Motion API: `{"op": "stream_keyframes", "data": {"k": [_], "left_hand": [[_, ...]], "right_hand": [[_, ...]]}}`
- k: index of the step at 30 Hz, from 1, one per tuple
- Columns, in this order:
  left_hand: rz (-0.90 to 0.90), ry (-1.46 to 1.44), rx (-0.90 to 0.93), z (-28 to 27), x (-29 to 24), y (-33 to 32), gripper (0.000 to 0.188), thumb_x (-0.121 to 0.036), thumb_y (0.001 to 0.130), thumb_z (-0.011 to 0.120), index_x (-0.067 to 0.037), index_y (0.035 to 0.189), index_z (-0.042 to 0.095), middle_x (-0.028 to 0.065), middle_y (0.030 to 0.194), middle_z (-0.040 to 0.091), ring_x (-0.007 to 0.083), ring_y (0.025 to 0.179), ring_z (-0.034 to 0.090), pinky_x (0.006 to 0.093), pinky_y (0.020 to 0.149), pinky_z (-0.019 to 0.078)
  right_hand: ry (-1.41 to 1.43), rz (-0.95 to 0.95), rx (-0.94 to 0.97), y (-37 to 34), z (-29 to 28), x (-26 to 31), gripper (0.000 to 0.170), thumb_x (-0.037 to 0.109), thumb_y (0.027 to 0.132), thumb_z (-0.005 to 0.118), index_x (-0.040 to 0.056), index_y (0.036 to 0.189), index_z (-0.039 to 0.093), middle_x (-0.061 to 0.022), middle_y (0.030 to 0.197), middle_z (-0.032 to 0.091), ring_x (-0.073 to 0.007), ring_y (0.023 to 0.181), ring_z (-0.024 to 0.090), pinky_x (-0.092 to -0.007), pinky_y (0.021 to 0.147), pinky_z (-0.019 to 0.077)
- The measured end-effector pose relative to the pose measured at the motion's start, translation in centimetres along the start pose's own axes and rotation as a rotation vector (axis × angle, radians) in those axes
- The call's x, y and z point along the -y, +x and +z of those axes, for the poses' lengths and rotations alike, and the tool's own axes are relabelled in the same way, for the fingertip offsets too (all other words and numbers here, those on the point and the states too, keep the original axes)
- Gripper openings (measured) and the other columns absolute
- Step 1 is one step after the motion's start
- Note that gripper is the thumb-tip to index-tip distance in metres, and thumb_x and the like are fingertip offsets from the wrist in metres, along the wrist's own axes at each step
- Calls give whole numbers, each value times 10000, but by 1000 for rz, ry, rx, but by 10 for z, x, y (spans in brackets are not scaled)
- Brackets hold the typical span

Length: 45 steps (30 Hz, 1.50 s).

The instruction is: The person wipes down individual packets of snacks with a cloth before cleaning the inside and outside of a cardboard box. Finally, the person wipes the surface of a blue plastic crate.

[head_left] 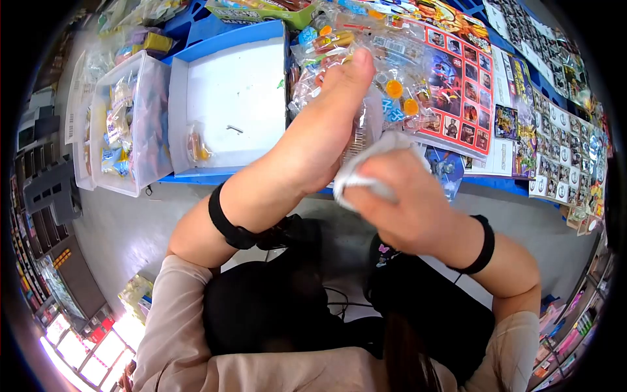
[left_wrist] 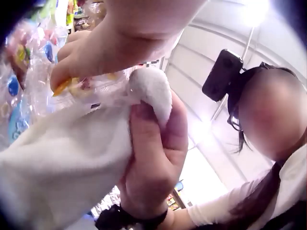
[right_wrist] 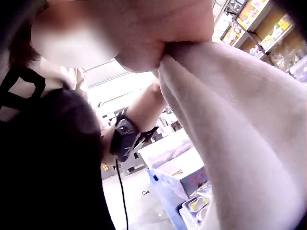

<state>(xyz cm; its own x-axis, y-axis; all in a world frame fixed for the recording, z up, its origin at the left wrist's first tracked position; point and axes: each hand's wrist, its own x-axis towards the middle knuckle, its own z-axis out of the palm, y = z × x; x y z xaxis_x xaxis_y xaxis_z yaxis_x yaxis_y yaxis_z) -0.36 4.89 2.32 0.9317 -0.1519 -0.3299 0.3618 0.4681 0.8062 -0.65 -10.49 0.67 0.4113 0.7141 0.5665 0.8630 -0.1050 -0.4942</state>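
Observation:
My right hand [head_left: 411, 202] pinches a white cloth [head_left: 385, 160], blurred in the head view, close beside the left wrist. In the left wrist view the right hand [left_wrist: 156, 148] has thumb and fingers bent around the cloth [left_wrist: 72, 153], which hangs broadly below. The cloth [right_wrist: 235, 120] also drapes down in the right wrist view. My left hand [head_left: 346, 81], thumb pointing away, grips a clear plastic packet [head_left: 367, 121], mostly hidden by the hand and cloth. In the left wrist view its curled fingers [left_wrist: 72, 57] lie over the clear packet [left_wrist: 103, 88], with something orange at the fingertips.
A shallow blue-edged white box [head_left: 228, 98] holds one small wrapped item [head_left: 196, 144]. Left of it stands a translucent bin [head_left: 134, 124] of wrapped packets. Clear bags with orange discs [head_left: 395, 91] and a red picture sheet [head_left: 460, 85] lie on the right.

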Motion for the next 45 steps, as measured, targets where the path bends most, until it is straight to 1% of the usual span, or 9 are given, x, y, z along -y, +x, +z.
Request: {"op": "stream_keyframes", "data": {"k": [8, 12, 16, 18, 23, 29, 35, 42, 45], "left_hand": [[-63, 75, -159, 2, 11, 2, 595, -568, 889, 345, -53, 1169, 447, 113, 979, 543, 189, 891, 557, 353, 758, 482], [-30, -167, -172, -11, 5, 2, 653, -602, 865, 333, -36, 1151, 490, 117, 1072, 534, 242, 933, 558, 424, 785, 490], [-68, -343, 6, -18, 4, 3, 683, -615, 855, 302, -37, 1174, 479, 143, 1171, 510, 283, 1040, 533, 460, 874, 442], [-34, -420, -30, -8, 5, 3, 625, -583, 859, 370, -16, 1061, 539, 138, 1035, 568, 255, 918, 579, 377, 818, 475], [-10, -518, -113, -13, -1, 4, 625, -589, 858, 330, -43, 1131, 464, 163, 1152, 513, 306, 1139, 463, 460, 936, 395], [-6, -630, -308, -26, -2, 3, 538, -548, 867, 365, -94, 1150, 428, 157, 1093, 526, 333, 1026, 504, 476, 895, 411], [158, -571, -369, -22, -14, -1, 504, -534, 873, 361, -97, 1112, 438, 150, 1038, 541, 316, 934, 525, 462, 855, 430], [131, -636, -353, -11, -9, 4, 511, -537, 859, 385, -84, 1088, 450, 147, 993, 543, 291, 899, 532, 439, 834, 441], [163, -638, -334, -13, -7, 3, 513, -535, 853, 399, -83, 1092, 450, 144, 993, 543, 287, 899, 532, 429, 817, 446]], "right_hand": [[-70, 102, 25, 5, -6, -4, 231, 37, 682, 618, 43, 911, 585, -93, 994, 523, -284, 822, 525, -366, 663, 442], [328, 79, 272, -6, -11, -2, 294, -55, 610, 570, 57, 880, 603, -127, 1026, 499, -291, 908, 525, -358, 779, 434], [241, 121, 1, 6, -29, -12, 269, -70, 701, 529, 68, 921, 596, -111, 1028, 491, -242, 867, 537, -299, 738, 443], [304, 433, -252, 16, -24, -21, 340, -120, 677, 500, 65, 945, 597, -122, 1029, 482, -264, 871, 527, -323, 758, 437], [194, 195, -104, 3, -2, -16, 382, -152, 627, 446, 38, 934, 572, -162, 1044, 469, -290, 885, 506, -348, 774, 432], [172, 151, 183, -10, -6, -13, 358, -137, 637, 519, 46, 938, 584, -152, 1009, 474, -296, 889, 510, -347, 770, 439], [107, 280, -210, -10, -7, -12, 338, -110, 639, 541, 42, 939, 583, -165, 1006, 471, -293, 843, 510, -353, 725, 453], [251, 59, -55, 9, 21, 14, 368, -133, 627, 512, -7, 971, 547, -176, 982, 466, -287, 792, 511, -361, 682, 453], [211, 178, -83, -2, 12, -3, 359, -142, 625, 517, -18, 960, 550, -170, 981, 452, -279, 780, 507, -355, 690, 453]]}}
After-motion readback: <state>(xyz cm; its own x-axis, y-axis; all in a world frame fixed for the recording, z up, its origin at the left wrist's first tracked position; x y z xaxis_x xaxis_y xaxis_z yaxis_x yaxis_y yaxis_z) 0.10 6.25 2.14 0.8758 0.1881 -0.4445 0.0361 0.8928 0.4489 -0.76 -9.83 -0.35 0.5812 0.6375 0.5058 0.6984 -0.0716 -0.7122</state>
